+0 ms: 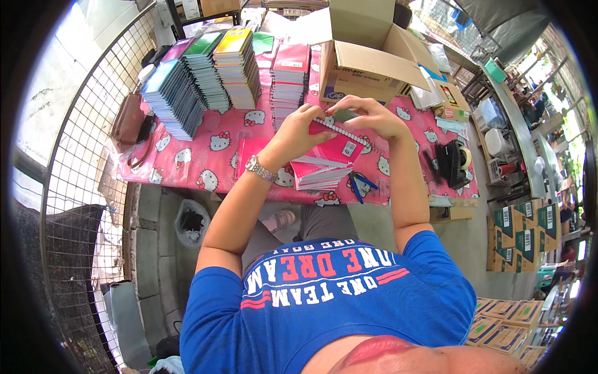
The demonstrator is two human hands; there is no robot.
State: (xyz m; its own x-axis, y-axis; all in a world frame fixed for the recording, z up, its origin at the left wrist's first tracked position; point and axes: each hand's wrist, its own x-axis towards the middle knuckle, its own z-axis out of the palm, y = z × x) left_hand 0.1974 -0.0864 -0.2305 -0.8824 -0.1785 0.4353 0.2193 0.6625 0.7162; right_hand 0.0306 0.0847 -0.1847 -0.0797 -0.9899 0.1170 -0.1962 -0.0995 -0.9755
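Note:
A pink notebook (334, 151) with a row of white binding along its upper edge lies over a loose pile of pink notebooks (321, 176) near the table's front. My left hand (303, 132), with a metal watch on its wrist, grips the bound edge at its left end. My right hand (372, 118) curls over the same edge from the right, thumb and fingers bent toward each other. A small grey-green patch shows between those fingers; I cannot tell what it is. Blue-handled pliers (362, 186) rest just right of the pile.
Tall stacks of spiral notebooks stand at the back: blue (172, 103), green (205, 71), yellow (237, 68) and red (289, 78). An open cardboard box (361, 68) is behind my hands. A black tape dispenser (453, 165) sits at the right, a brown bag (129, 121) at the left.

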